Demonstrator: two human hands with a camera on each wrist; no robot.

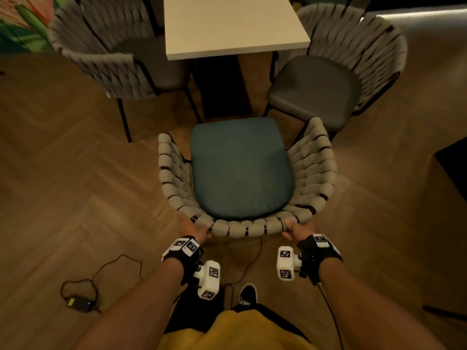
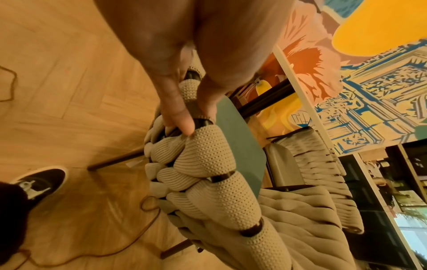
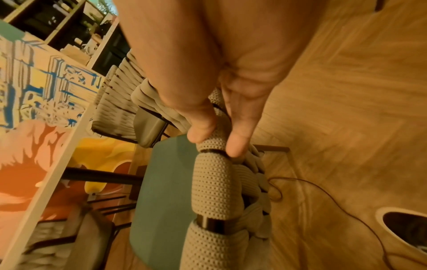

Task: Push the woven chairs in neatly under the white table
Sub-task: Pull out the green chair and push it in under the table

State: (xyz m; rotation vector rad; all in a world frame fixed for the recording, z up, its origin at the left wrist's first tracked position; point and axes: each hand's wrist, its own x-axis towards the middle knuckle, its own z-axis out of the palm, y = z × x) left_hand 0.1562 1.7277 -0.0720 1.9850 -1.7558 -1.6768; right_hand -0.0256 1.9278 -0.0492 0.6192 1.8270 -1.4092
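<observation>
A woven chair (image 1: 242, 170) with a teal seat cushion stands in front of me, its seat facing the near end of the white table (image 1: 227, 26). My left hand (image 1: 195, 229) grips the left part of its padded top rail (image 2: 208, 155), thumb and fingers curled round it. My right hand (image 1: 294, 229) grips the same top rail (image 3: 212, 182) on the right. Two more woven chairs stand at the table's sides, the left chair (image 1: 113, 56) tucked partly under and the right chair (image 1: 336, 72) angled out with its grey seat exposed.
A dark table base (image 1: 219, 89) stands under the white top. A power adapter (image 1: 79, 303) and cable (image 1: 113, 263) lie on the wooden floor at the lower left. My shoe (image 1: 249, 294) is behind the chair. A dark cabinet (image 1: 452, 168) stands at the right.
</observation>
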